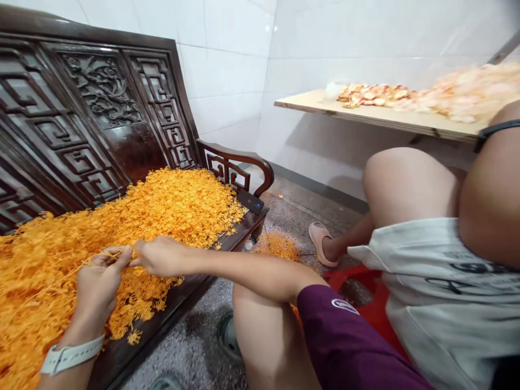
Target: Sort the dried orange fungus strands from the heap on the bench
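A long heap of small orange, branching plastic-looking pieces [179,200] covers the seat of a dark carved wooden bench [122,151]. Over the heap's front part, my left hand [99,276] is closed in a pinch on a thin orange strand [99,255]. A pale watch strap [73,355] circles that wrist. My right hand [164,257] comes across from the right, its fingers closed and almost meeting the left fingertips. Whatever lies between the right fingers is too small or hidden to make out.
Near the bench's armrest [244,162] lies a dark phone [249,201]. Orange bits [280,246] litter the floor. On the right sits another person [439,244] on a red stool [379,303], beside a wooden shelf [300,103] bearing pale and reddish pieces [377,95].
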{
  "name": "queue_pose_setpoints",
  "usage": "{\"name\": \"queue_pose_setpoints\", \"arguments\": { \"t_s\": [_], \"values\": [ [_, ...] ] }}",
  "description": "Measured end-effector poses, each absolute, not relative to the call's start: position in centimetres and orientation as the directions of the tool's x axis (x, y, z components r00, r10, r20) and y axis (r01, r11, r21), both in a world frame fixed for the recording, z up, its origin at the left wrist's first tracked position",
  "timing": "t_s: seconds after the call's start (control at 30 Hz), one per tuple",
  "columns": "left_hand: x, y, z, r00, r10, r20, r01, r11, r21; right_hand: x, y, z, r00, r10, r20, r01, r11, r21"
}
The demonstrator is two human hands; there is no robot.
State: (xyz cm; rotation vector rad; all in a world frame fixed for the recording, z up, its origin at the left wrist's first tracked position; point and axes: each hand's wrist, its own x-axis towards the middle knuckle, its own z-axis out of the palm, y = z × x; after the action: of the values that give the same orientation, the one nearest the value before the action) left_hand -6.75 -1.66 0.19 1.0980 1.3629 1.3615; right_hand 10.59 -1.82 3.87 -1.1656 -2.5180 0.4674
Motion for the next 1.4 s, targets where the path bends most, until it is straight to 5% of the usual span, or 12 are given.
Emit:
{"name": "queue_pose_setpoints", "arguments": {
  "t_s": [0.13, 0.2, 0.27, 0.33, 0.4, 0.5, 0.57, 0.63, 0.7, 0.87, 1.2, 1.4],
  "values": [
    [-6.6, -2.0, 0.2, -0.138, 0.987, 0.077, 0.147, -0.057, 0.988, 10.9, -2.9, 5.0, -0.678, 0.716, 0.166, 0.604, 0.671, -0.429],
    [-7.1, -1.7, 0.6, -0.199, 0.973, 0.117, 0.265, -0.062, 0.962, 10.4, -4.7, 5.5, -0.782, 0.622, 0.044, 0.473, 0.638, -0.607],
    [-8.3, -0.9, 0.9, -0.329, 0.936, 0.123, 0.331, -0.008, 0.944, 9.3, -7.4, 5.3, -0.939, 0.337, -0.07, 0.235, 0.479, -0.846],
    [-9.7, 0.2, 1.4, -0.382, 0.923, 0.04, 0.211, 0.045, 0.976, 8.1, -10.1, 4.5, -0.998, 0.057, -0.02, 0.031, 0.214, -0.976],
    [-11.0, 0.9, 1.8, -0.337, 0.939, -0.072, -0.019, 0.07, 0.997, 7.5, -11.5, 3.9, -0.997, -0.029, 0.078, -0.08, 0.044, -0.996],
    [-11.7, 0.7, 2.5, -0.321, 0.94, -0.118, -0.184, 0.06, 0.981, 8.5, -9.8, 4.4, -0.987, 0.122, 0.101, -0.117, -0.136, -0.984],
    [-11.3, 0.0, 2.8, -0.335, 0.936, -0.106, -0.26, 0.016, 0.966, 9.9, -7.1, 5.4, -0.891, 0.448, 0.077, -0.253, -0.347, -0.903],
    [-10.6, -0.4, 2.8, -0.315, 0.942, -0.114, -0.366, -0.009, 0.931, 11.0, -4.5, 6.2, -0.692, 0.721, -0.032, -0.448, -0.464, -0.764],
    [-10.0, -0.3, 2.7, -0.348, 0.933, -0.093, -0.483, -0.093, 0.871, 11.7, -2.8, 6.3, -0.531, 0.82, -0.212, -0.496, -0.504, -0.707],
    [-9.7, 1.1, 2.4, -0.231, 0.966, -0.12, -0.611, -0.048, 0.79, 11.8, -1.6, 5.5, -0.302, 0.916, -0.265, -0.431, -0.379, -0.819],
    [-11.3, 1.5, 2.8, -0.28, 0.959, -0.047, -0.644, -0.151, 0.75, 10.0, -0.7, 3.3, -0.316, 0.945, -0.08, -0.192, -0.146, -0.97],
    [-11.0, 0.9, 3.4, -0.234, 0.97, 0.065, -0.685, -0.212, 0.697, 8.4, -0.6, 2.4, -0.458, 0.866, 0.202, 0.117, 0.284, -0.952]
  ]
}}
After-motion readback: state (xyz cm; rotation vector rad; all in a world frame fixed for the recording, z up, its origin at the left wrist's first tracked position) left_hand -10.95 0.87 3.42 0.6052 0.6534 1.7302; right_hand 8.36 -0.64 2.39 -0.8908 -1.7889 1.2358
